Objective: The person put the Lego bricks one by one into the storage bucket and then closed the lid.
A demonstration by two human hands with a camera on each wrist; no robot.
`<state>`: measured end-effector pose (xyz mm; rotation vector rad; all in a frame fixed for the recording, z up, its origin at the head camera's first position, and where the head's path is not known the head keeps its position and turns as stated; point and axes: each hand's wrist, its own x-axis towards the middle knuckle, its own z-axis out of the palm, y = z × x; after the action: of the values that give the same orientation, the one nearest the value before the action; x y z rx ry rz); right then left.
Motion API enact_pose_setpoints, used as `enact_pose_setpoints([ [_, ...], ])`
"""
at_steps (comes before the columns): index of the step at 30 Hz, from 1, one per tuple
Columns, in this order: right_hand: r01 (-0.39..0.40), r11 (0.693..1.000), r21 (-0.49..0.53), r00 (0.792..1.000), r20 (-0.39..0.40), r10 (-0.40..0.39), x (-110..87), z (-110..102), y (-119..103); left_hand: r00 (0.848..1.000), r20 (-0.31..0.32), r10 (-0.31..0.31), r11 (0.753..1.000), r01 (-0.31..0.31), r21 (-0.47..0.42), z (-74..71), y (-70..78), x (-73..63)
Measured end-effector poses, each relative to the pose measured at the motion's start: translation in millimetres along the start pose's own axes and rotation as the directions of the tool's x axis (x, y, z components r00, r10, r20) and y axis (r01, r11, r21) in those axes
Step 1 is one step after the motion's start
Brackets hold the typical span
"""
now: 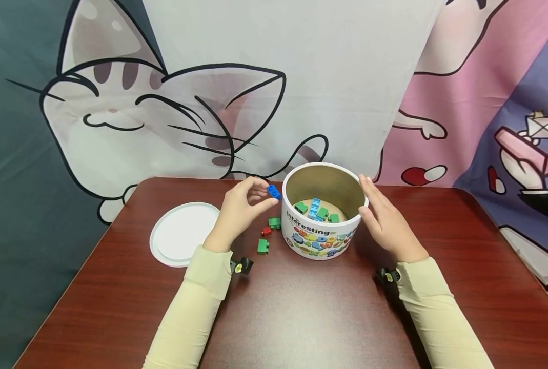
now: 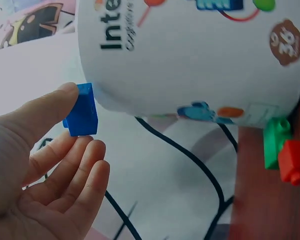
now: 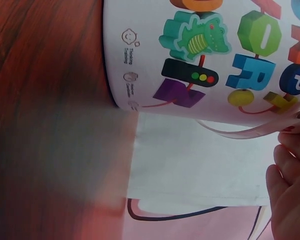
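Note:
Between thumb and fingertips, my left hand [image 1: 240,208] pinches a blue toy building block [image 1: 274,191], held in the air just left of a round white tub [image 1: 321,251] with colourful printing. The same block [image 2: 84,110] shows close up in the left wrist view. Inside the tub lie several green blocks and light blue blocks [image 1: 315,208]. My right hand [image 1: 388,221] rests against the tub's right side, its fingers straight along the rim. Left of the tub, on the table, are a green block [image 1: 274,223], a red block [image 1: 266,231] and another green block [image 1: 263,247].
A round white lid [image 1: 181,236] lies on the brown table [image 1: 310,318], left of the blocks. Behind the table's far edge hangs a cloth printed with cartoon figures [image 1: 338,77]. A pale strap [image 3: 240,132] runs along the tub in the right wrist view.

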<state>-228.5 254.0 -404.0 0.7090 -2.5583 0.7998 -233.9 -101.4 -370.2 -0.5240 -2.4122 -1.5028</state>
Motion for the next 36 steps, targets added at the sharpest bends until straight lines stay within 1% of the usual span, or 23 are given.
enact_pose_setpoints([
  [5,0.036,0.999,-0.033,0.999,0.006,-0.036,0.8,-3.4,-1.5,1.000,0.011,0.024,1.000,-0.023,-0.017,0.5,9.6,-1.7],
  [8,0.056,0.997,-0.044,0.998,0.012,-0.056,2.0,-5.6,-2.3,0.999,0.007,0.038,0.999,-0.038,-0.011,0.5,14.3,-2.9],
  [14,0.110,0.991,-0.071,0.994,0.009,-0.110,3.2,-7.6,-0.3,0.998,-0.007,0.059,0.998,-0.059,-0.035,3.6,21.4,-4.2],
  [18,0.119,0.990,-0.074,0.993,0.012,-0.118,2.8,-7.7,0.9,0.996,-0.036,0.077,0.996,-0.079,-0.043,8.9,25.0,-3.8],
  [21,0.115,0.991,-0.067,0.993,0.013,-0.114,2.7,-7.5,0.6,0.994,-0.045,0.100,0.994,-0.101,-0.034,16.0,27.4,-2.1],
  [24,0.097,0.994,-0.053,0.995,0.014,-0.097,1.9,-6.8,-0.3,0.992,-0.022,0.127,0.992,-0.127,-0.010,24.6,30.2,1.7],
  [29,0.064,0.997,-0.036,0.998,0.025,-0.063,0.6,-6.9,-2.7,0.986,0.031,0.162,0.986,-0.164,0.039,36.6,38.7,12.3],
  [33,0.049,0.998,-0.029,0.998,0.029,-0.048,0.8,-7.0,-3.6,0.984,0.068,0.163,0.986,-0.166,0.032,42.6,46.2,21.2],
  [36,0.046,0.999,-0.027,0.999,0.028,-0.046,1.2,-7.2,-3.5,0.983,0.115,0.145,0.988,-0.149,0.034,47.1,50.7,29.0],
])
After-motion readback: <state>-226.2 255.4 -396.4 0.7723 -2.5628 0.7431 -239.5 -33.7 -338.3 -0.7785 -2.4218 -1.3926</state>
